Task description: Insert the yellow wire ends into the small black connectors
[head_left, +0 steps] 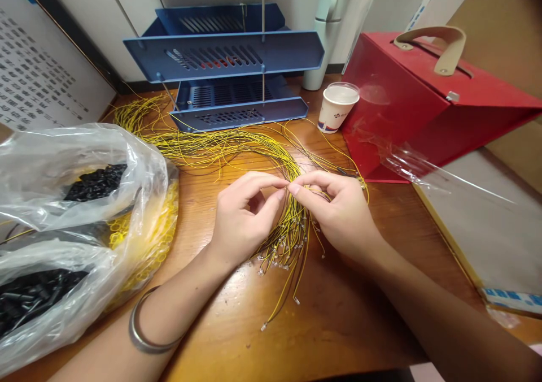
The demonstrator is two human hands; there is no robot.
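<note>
A bundle of thin yellow and black wires (237,144) runs across the wooden table and bends down under my hands. Many of its near ends carry small clear tips (279,255), which look like little LEDs or connectors. My left hand (245,212) is closed in a pinch above the bundle, thumb and index finger together. My right hand (339,207) pinches too, its fingertips touching those of the left. Whatever lies between the fingertips is too small to make out. Beneath the right hand, a few wires pass close to its fingers.
At left, an open clear plastic bag (144,173) holds short black tubes (95,183) and yellow ring-like pieces (156,241). Behind stand a blue two-tier tray (237,54), a paper cup (336,111) and a pale flask (326,37). A red box (393,111) stands at right.
</note>
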